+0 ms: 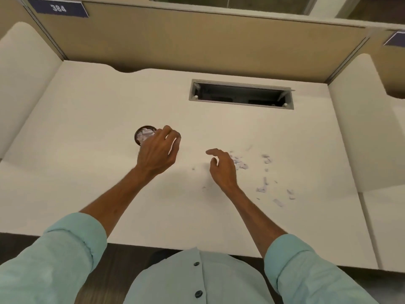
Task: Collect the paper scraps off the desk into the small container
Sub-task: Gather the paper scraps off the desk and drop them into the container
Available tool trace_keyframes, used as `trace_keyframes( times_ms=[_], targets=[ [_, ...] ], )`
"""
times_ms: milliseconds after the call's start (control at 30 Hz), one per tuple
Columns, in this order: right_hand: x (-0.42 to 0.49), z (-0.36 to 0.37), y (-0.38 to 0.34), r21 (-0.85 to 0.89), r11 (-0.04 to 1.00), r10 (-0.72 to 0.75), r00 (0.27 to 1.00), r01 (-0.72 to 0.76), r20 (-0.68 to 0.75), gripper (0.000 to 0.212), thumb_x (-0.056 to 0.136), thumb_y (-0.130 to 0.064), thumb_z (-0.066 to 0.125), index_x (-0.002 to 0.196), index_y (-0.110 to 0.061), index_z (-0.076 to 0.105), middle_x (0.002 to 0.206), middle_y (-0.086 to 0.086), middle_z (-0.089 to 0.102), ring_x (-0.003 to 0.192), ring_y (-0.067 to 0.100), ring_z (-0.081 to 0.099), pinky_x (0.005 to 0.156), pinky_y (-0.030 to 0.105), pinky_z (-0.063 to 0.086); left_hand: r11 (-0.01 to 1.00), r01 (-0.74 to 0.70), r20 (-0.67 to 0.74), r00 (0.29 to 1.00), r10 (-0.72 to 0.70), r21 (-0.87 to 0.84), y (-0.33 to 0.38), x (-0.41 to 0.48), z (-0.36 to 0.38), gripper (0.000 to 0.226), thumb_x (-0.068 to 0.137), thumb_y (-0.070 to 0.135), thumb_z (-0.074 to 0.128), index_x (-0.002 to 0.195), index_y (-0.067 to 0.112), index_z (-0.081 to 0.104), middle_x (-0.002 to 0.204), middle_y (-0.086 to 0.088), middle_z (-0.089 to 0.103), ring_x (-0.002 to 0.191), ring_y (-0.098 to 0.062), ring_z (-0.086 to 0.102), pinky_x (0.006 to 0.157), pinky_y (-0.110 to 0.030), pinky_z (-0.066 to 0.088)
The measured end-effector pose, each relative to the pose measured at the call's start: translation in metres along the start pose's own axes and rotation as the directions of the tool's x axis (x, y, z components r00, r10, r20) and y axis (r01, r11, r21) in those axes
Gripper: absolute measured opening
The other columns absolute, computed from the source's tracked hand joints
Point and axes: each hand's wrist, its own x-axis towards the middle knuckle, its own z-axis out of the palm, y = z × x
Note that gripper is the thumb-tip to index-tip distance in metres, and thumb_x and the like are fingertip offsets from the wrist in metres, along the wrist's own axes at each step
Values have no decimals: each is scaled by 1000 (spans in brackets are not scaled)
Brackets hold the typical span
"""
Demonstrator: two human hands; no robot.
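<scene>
A: Scraps (263, 185) are being shown scattered over the right part of the desk (87, 172), some just beside the right hand (221, 167), others lying further toward the near right. A few tiny bits are also being seen between the two arms.

B: And the small container (143, 135)?

A: It is being seen left of centre, standing on the desk, already partly filled with paper. It is being partly covered by the left hand (158, 150), whose fingers (173, 133) are being held curled and bunched just beside the rim. Whether anything is being pinched in them cannot be told.

B: The right hand?

A: It is being held low over the desk, fingers loosely spread and slightly curled, nothing being gripped.

B: What is being risked from here?

A: Light scraps are likely being exposed to any draught from a fast sweep of the hand, so pieces could be blown further right, toward the side panel (350, 128). The container looks light and small; it could be tipped by the left hand knocking its rim, and what is inside would be spilled. The open cable slot (241, 94) at the back is also being left uncovered, so a flicked scrap could be lost there. The smallest bits are probably being overlooked against the pale surface.
</scene>
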Motion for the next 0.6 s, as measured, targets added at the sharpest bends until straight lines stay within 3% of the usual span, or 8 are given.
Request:
trace_keyframes(
  times_ms=[167, 267, 467, 600],
  targets=[
    [-30, -50, 42, -34, 998, 54, 991, -58, -126, 39, 91, 10, 50, 108, -17, 73, 113, -6, 72, 113, 15, 65, 98, 37, 54, 983, -108, 182, 974, 134, -146, 89, 1, 34, 18, 111, 31, 48, 119, 25, 63, 114, 7, 60, 94, -22, 64, 57, -32, 41],
    [-44, -81, 66, -59, 991, 102, 971, -117, -215, 39, 88, 13, 51, 107, -13, 73, 111, 0, 69, 109, 19, 66, 95, 39, 56, 960, -182, 324, 914, 246, -214, 136, 2, 49, 26, 107, 28, 53, 130, 23, 63, 128, 3, 62, 107, -28, 64, 69, -41, 54],
    [-70, -134, 112, -110, 904, 343, 853, -414, -393, 37, 88, 4, 61, 116, -19, 67, 125, 2, 57, 119, 24, 60, 81, 37, 54, 857, -396, 533, 671, 515, -330, 206, 1, 71, 53, 109, 34, 53, 160, 23, 45, 165, 0, 45, 151, -28, 44, 112, -44, 45],
    [-82, -159, 134, -177, 797, 477, 782, -577, -402, 36, 94, -15, 67, 129, -14, 59, 135, 8, 51, 124, 31, 59, 88, 39, 53, 762, -536, 618, 473, 628, -364, 241, -10, 89, 68, 116, 45, 42, 175, 28, 14, 185, 2, 1, 171, -22, 4, 138, -45, 15]
  ],
)
